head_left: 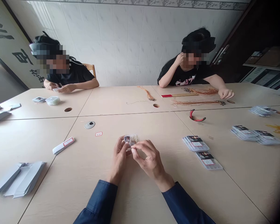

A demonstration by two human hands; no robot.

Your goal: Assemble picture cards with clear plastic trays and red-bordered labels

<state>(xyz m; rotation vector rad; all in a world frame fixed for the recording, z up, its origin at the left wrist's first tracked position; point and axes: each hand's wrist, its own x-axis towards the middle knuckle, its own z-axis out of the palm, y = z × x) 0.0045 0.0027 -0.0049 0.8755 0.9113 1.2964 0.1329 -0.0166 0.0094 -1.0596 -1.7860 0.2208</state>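
Note:
Both my hands meet over the middle of a pale wooden table [140, 193]. Between them is a small clear plastic packet [131, 139] with a dark printed card and something pale inside. My left hand [119, 158] pinches its left side with thumb and fingers. My right hand [147, 158] is curled, fingertips pressed on the packet's lower edge. Dark blue sleeves cover both my forearms.
Stacks of similar packets [202, 151] lie to my right, more at the far right [256, 134]. White paper sleeves [18, 179] sit at left, a white strip [63, 145] and small sticker [98, 134] nearer. Two people sit across; copper-coloured cords [200, 91] and red pliers [196, 117] lie before one.

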